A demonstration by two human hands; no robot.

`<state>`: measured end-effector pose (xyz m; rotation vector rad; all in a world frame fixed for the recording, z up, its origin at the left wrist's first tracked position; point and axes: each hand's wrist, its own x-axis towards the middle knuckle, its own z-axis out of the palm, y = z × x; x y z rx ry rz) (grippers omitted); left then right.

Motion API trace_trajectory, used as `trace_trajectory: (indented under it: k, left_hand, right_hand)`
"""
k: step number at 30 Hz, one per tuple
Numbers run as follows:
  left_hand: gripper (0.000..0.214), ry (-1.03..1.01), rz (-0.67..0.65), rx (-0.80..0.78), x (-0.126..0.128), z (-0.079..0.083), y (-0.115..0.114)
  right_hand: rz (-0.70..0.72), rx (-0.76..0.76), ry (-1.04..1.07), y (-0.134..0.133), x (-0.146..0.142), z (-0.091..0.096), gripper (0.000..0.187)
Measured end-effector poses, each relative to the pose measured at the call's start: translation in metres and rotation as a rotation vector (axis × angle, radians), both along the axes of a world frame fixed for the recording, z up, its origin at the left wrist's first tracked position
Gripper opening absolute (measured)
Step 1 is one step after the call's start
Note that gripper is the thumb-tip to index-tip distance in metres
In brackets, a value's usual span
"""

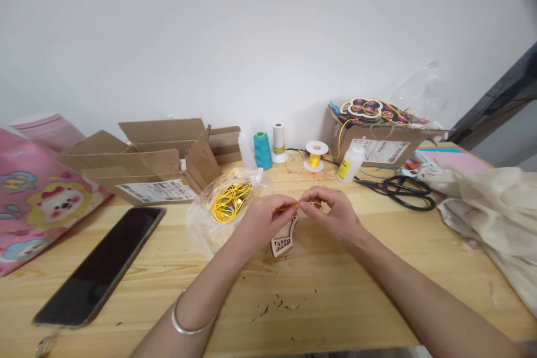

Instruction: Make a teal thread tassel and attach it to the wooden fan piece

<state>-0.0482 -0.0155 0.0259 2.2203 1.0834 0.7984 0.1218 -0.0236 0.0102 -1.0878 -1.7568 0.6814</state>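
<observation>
Head view: left hand (262,218) and right hand (335,215) fingers (307,208) pinch yellow cord (314,203).

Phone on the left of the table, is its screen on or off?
Off: the phone lies face up on the wooden table, its screen uniformly dark.

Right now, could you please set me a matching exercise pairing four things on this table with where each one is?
Things:
1 phone
2 scissors
3 teal spool
4 cord

Places:
A pinched between left hand and right hand
B upright near the wall
C flat, left of the hands
D lying in front of the right box

Pairs: 1-C; 2-D; 3-B; 4-A
</observation>
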Motion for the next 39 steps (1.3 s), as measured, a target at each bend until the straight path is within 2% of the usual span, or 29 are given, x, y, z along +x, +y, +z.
trace_trajectory:
  k: [9, 13, 17, 27, 31, 39]
  left_hand:
    - [0.017, 0.003, 0.033, 0.015, -0.0012, -0.0006, 0.0007]
    - [0.018, -0.002, 0.043, -0.005, -0.0015, -0.0004, -0.0004]
    - [0.018, -0.003, 0.052, -0.007, -0.0009, -0.0010, -0.0003]
    - [0.018, -0.010, 0.112, 0.012, 0.0031, -0.0013, -0.0030]
    - [0.018, -0.024, 0.109, -0.021, 0.0038, -0.0007, -0.0035]
    - [0.023, 0.006, 0.120, 0.004, 0.0015, -0.0019, -0.0027]
  right_hand:
    - [0.004, 0.096, -0.026, 0.0020, -0.0010, -0.0046, 0.004]
    - [0.022, 0.281, -0.099, 0.0029, 0.0004, -0.0046, 0.003]
    - [0.004, 0.489, -0.259, 0.0049, 0.0027, -0.0061, 0.005]
    - [-0.145, 0.783, -0.648, 0.0004, 0.0007, 0.0033, 0.009]
    - [-0.148, 0.758, -0.671, 0.0016, -0.0014, 0.0014, 0.014]
    - [-0.125, 0.571, -0.435, 0.0050, -0.0029, -0.0058, 0.005]
